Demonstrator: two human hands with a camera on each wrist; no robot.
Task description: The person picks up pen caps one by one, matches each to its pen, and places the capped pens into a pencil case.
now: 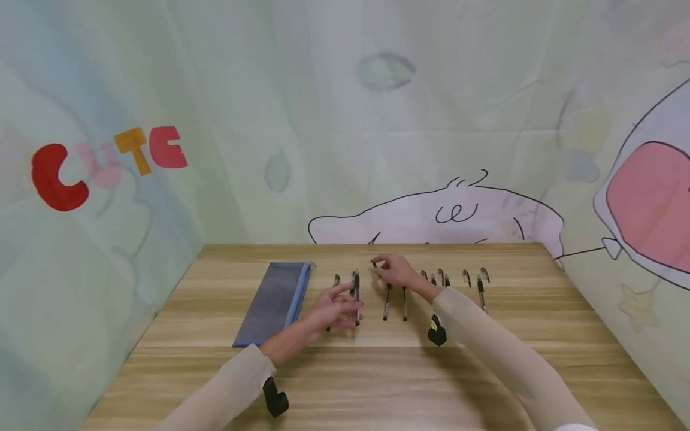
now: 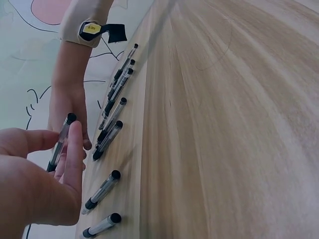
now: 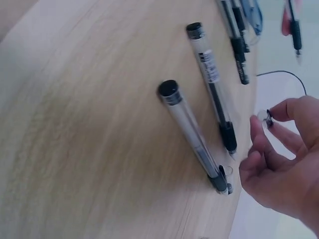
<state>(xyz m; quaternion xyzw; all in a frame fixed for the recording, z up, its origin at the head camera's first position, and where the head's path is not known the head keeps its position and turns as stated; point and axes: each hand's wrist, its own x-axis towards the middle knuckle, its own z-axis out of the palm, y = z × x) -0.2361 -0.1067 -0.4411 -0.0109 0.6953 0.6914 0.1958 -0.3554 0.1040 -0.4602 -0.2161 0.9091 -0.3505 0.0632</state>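
My left hand (image 1: pixel 333 308) pinches a clear-barrelled gel pen (image 2: pixel 62 142) with a black grip between thumb and fingers. In the head view this pen stands nearly upright, its bare tip pointing up. My right hand (image 1: pixel 398 272), up and to the right of it, holds a small pen cap (image 3: pixel 265 118) between thumb and fingertips, apart from the pen. Just below the right hand, two more pens, one (image 1: pixel 386 303) with a bare tip and another (image 3: pixel 192 134), lie on the wooden table (image 1: pixel 345 383). Another pen (image 1: pixel 336 279) lies partly hidden behind my left hand.
A blue-grey zip pouch (image 1: pixel 272 299) lies flat to the left of my left hand. On the right are several loose black caps (image 1: pixel 466 278) and uncapped pens, one pen (image 1: pixel 481 292) farthest right. A printed cloth backdrop (image 1: pixel 345 149) stands behind the table's far edge.
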